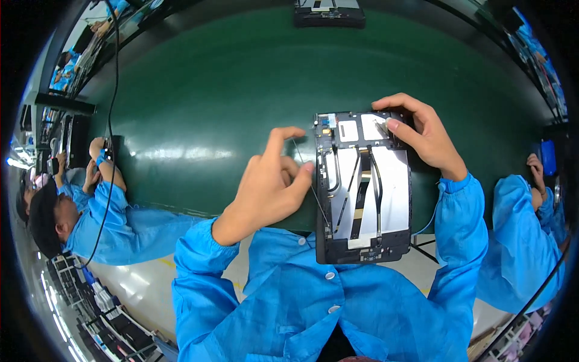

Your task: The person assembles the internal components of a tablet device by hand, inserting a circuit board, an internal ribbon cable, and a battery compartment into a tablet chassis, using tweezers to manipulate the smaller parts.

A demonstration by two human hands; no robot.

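An opened tablet (395, 187) lies upright in the view. Its inside shows silver panels, black ribbon cables (365, 187) and a dark board strip along the top. My right hand (425, 133) grips the tablet's upper right corner, thumb on the inner face and fingers over the edge. Beside the left edge is my left hand (271, 181), its fingers bent and the index finger raised. A thin grey wire-like strand (321, 206) runs from the left index finger past the thumb to the tablet's lower left. Whether it is a wire or a slim tool is unclear.
The green table (211, 90) spreads beyond the tablet. Another opened device (329, 15) sits at the far edge. A co-worker in blue (102, 205) is on the left, another (518, 241) on the right. A black cable (110, 120) hangs at the left.
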